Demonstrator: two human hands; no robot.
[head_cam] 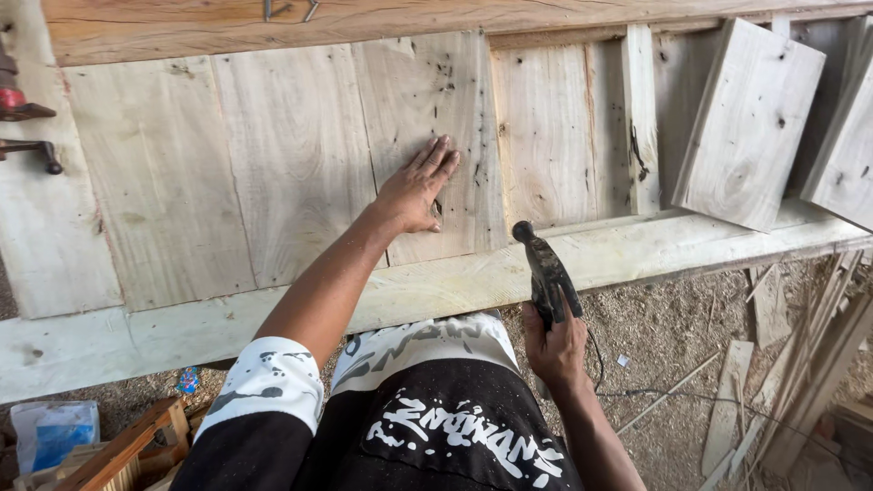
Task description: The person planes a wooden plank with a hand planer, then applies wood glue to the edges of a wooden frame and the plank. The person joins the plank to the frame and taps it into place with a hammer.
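My left hand (418, 188) lies flat, fingers together, on a pale wooden plank (427, 109) that sits in a row of planks inside a long wooden frame (655, 245). Down by the frame's near rail, my right hand (553, 347) grips a dark hammer (544, 273) by its handle, head pointing up and away from me. The hammer head hovers just over the near rail, to the right of my left hand. Two neighbouring planks (291, 155) lie to the left of the one I press.
Loose boards (750, 123) lean tilted at the right end of the frame. Sawdust, wood offcuts (791, 364) and a thin cable (655, 395) cover the ground on the right. A clamp handle (32, 150) sticks in at the left; a small wooden crate (127, 450) stands lower left.
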